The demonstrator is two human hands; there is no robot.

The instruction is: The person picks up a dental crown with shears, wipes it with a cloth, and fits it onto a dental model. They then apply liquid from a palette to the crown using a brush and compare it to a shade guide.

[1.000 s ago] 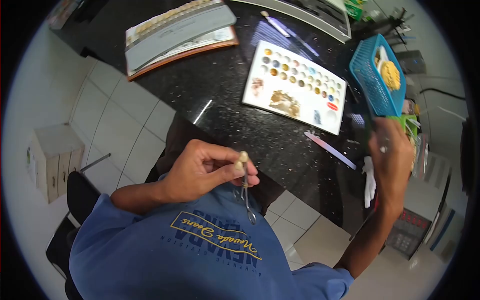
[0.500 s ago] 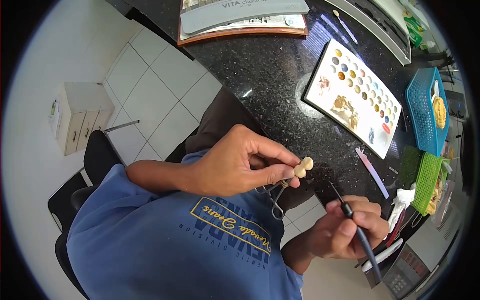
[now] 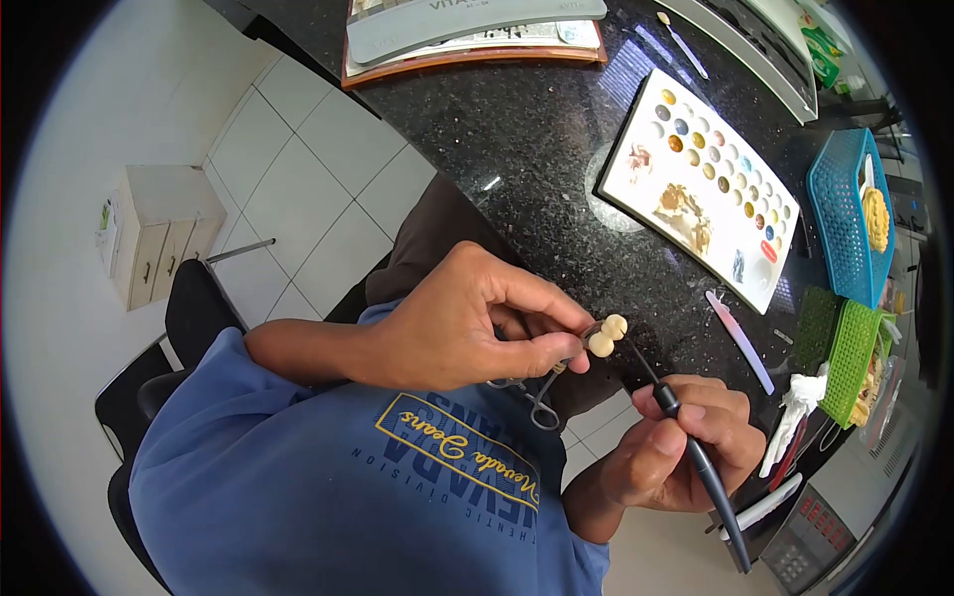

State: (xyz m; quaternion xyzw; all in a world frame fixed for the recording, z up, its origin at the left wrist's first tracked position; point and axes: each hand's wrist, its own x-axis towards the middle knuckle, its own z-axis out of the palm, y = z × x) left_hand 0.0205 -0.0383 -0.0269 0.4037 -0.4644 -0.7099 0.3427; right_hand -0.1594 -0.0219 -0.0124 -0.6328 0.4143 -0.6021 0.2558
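Observation:
My left hand [image 3: 462, 323] pinches a hemostat [image 3: 545, 413], its ring handles hanging below the fingers. At the hemostat's end, beyond my fingertips, sit cream-coloured dental crowns [image 3: 602, 344], joined side by side. A thin, dark-handled brush [image 3: 704, 467] is gripped between the thumb and fingers of my right hand [image 3: 686, 442]. Its fine tip points up and left, close beside the crowns. Both hands are over the counter's near edge, in front of the blue shirt.
On the black speckled counter [image 3: 527, 179] lies a white paint palette [image 3: 720, 263] with coloured wells and brown smears. A pink-and-lilac file [image 3: 740, 343] is to its right. Blue [image 3: 845, 223] and green [image 3: 845, 368] baskets stand at the right. A grey shade-guide case [image 3: 477, 28] is at the back.
My right hand has moved left, bringing the brush tip up beside the crowns. The crowns have turned slightly and shifted a little right in my left hand.

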